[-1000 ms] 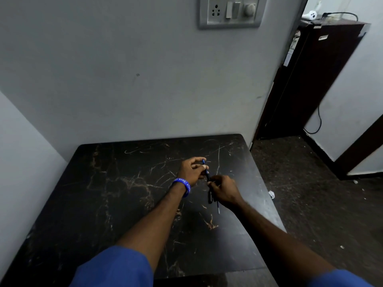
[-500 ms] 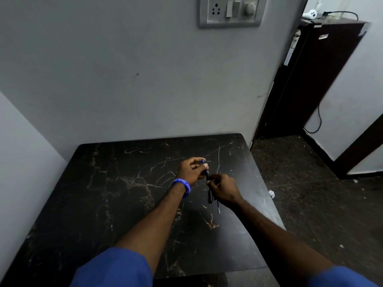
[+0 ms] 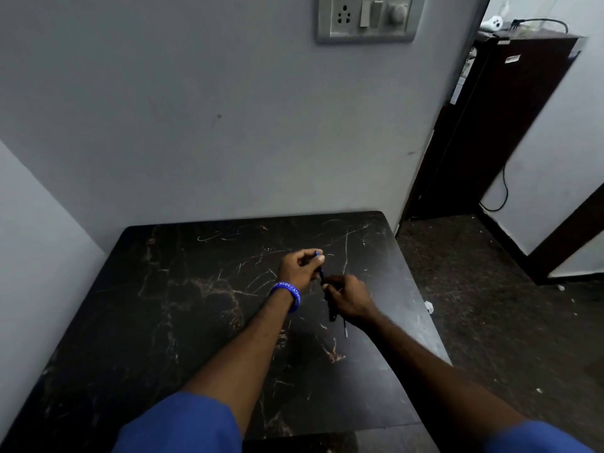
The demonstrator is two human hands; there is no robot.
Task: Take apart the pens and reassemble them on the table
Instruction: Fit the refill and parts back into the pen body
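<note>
One dark table [image 3: 202,322], scratched all over, takes up most of my view; its far edge sits against the grey wall [image 3: 196,125] and its left edge runs close along the side wall. The right edge is free, dropping to open dark floor [image 3: 490,305] with room out toward a tall dark cabinet [image 3: 490,132] further back. Most of the tabletop is bare to the left and toward me, lots of space there.

My two forearms come in from blue sleeves [image 3: 176,426] at the bottom and meet over the right-centre of the table, not far from its right edge. My left hand [image 3: 299,269], blue wristband [image 3: 287,294] on the wrist, is curled with fingertips pinched on the upper end of a thin blue pen [image 3: 322,273]. My right hand [image 3: 349,297] is closed on the pen's lower dark part, which pokes out under my fist. A thin refill [image 3: 345,328] sticks out below my right hand; can't tell if I'm holding it or if it lies on the table.

High on the wall, a switch plate [image 3: 366,18].
</note>
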